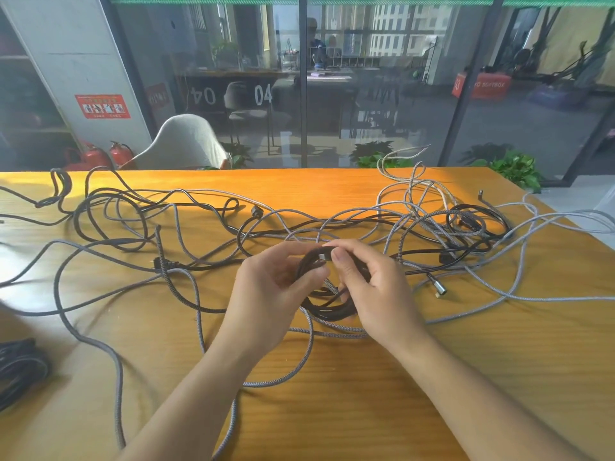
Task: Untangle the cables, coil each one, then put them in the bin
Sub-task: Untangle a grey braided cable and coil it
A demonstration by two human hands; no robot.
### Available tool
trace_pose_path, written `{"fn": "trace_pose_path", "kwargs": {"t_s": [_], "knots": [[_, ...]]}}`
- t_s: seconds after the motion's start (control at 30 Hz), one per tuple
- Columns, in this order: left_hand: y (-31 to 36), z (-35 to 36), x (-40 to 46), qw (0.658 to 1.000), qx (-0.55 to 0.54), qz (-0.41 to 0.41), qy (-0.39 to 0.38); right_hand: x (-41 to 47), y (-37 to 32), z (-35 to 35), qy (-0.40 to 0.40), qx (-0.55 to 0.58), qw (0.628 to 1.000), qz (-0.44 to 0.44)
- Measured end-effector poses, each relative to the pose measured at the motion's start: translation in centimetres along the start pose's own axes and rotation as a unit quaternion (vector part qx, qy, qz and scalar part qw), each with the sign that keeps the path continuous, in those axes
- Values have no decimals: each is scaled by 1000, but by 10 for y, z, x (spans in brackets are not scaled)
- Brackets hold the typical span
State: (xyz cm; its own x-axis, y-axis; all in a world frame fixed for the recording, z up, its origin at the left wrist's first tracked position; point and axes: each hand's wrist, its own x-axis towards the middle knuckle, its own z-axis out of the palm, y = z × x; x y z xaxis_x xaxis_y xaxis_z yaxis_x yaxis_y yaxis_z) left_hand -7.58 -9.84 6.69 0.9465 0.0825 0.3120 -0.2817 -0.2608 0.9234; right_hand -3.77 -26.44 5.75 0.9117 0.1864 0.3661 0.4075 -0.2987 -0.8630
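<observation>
A small black cable coil (pixel 327 294) is held just above the wooden table (pixel 366 394), the left hand (pixel 276 291) curled around its side and the right hand (pixel 369 287) pinching its plug end on top. Grey cables (pixel 336 331) lie directly beneath it, so the coil could likely spring loose or snag them if the pinch slips.

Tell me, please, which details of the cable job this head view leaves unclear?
- Black coil: its upper loops are hidden by the left hand and right hand.
- Bin: none identifiable; dark cables are cut by the left edge.
- Grey cables: their ends run off the right edge.
- Silver plug: type too small.
</observation>
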Motion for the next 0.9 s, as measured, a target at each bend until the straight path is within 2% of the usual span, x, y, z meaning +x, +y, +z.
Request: {"fn": "trace_pose_path", "kwargs": {"t_s": [0.17, 0.33, 0.47, 0.53, 0.67, 0.8, 0.9], "knots": [[-1, -6, 2, 979, 121, 101, 132, -3, 5, 2, -2, -48, 999, -20], [-6, 1, -1, 967, 203, 136, 66, -1, 6, 0, 18, -21, 1000, 8], [-13, -2, 2, 944, 283, 144, 87, -1, 4, 1, 40, 8, 999, 12], [-13, -5, 2, 945, 280, 131, 104, -1, 4, 3, 55, 12, 998, 5], [-5, -4, 0, 969, 210, 81, 102, 1, 4, 2, 90, 38, 995, -11], [-3, 0, 1, 991, 121, 32, 56, 0, 5, 3, 101, 49, 993, -22], [-2, 3, 0, 995, 93, 20, 2, -2, 7, 3, 114, 45, 992, -38]]}}
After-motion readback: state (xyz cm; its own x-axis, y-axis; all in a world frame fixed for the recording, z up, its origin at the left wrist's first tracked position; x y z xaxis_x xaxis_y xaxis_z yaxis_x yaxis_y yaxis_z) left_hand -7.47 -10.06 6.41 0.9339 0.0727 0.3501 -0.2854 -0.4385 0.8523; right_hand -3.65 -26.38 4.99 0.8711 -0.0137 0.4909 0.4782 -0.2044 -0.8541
